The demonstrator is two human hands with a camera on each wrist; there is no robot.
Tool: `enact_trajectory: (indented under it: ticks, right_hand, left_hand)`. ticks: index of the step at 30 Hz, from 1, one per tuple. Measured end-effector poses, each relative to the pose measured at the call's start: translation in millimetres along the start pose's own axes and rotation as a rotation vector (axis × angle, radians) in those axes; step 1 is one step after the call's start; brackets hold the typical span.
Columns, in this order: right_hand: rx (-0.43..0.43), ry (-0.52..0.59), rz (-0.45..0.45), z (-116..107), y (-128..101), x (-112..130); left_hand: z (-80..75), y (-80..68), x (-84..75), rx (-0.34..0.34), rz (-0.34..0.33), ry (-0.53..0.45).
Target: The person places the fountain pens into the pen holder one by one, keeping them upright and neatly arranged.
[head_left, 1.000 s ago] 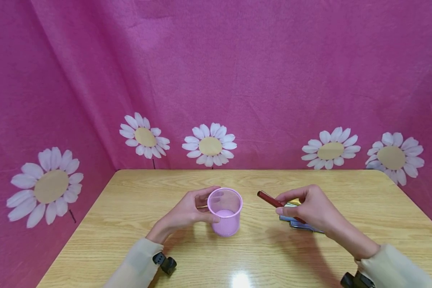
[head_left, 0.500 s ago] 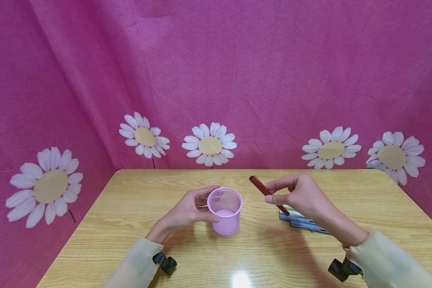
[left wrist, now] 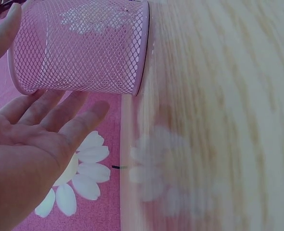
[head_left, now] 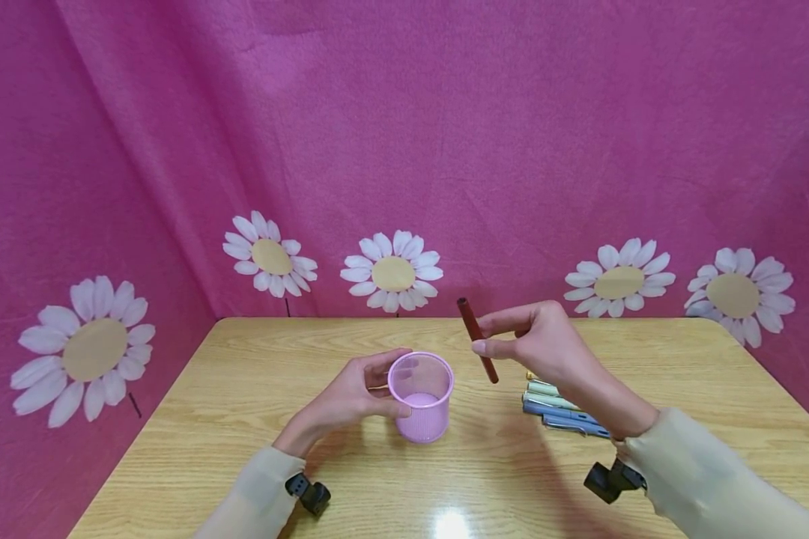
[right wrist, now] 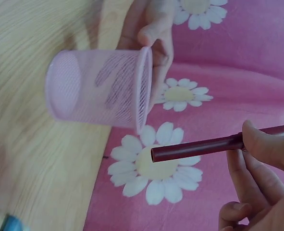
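We see a wooden table (head_left: 256,419) set against a pink cloth backdrop (head_left: 404,135) printed with white daisies. Taking the pink mesh cup (head_left: 421,395) as our landmark: it stands upright on the table, a little left of the middle. Our left hand (head_left: 353,395) wraps its left side — thumb on the near wall, fingers curled round the far side — so it grips the cup. Our right hand (head_left: 546,346) hovers up and to the right of the cup, clear of the table, pinching a dark red pen (head_left: 477,340) between thumb and fingers; the pen is in the air just right of the cup's rim, tilted, lower end pointing down toward the table. Further right of the cup, under the right forearm, a small row of pens (head_left: 558,408) — blue and pale green — lies flat on the table.
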State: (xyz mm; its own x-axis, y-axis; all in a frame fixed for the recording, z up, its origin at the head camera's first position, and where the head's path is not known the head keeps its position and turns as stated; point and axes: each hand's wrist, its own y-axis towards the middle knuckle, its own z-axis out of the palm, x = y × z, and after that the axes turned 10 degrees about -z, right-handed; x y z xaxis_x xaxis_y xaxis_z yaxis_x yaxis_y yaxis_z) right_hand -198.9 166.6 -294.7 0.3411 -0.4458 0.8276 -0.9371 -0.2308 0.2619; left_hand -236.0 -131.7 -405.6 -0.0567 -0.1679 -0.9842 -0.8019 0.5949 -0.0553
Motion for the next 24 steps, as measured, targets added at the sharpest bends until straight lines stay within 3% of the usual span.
enact_trajectory:
  ticks: [10, 24]
  right_hand:
    - [-0.026, 0.114, -0.019, 19, 13, 15]
    - [-0.057, 0.2, -0.006, 55, 26, 9]
  left_hand:
    - [-1.3, 0.9, 0.7, 0.008, -0.013, -0.002]
    - [-1.6, 0.2, 1.2, 0.013, -0.015, 0.004]
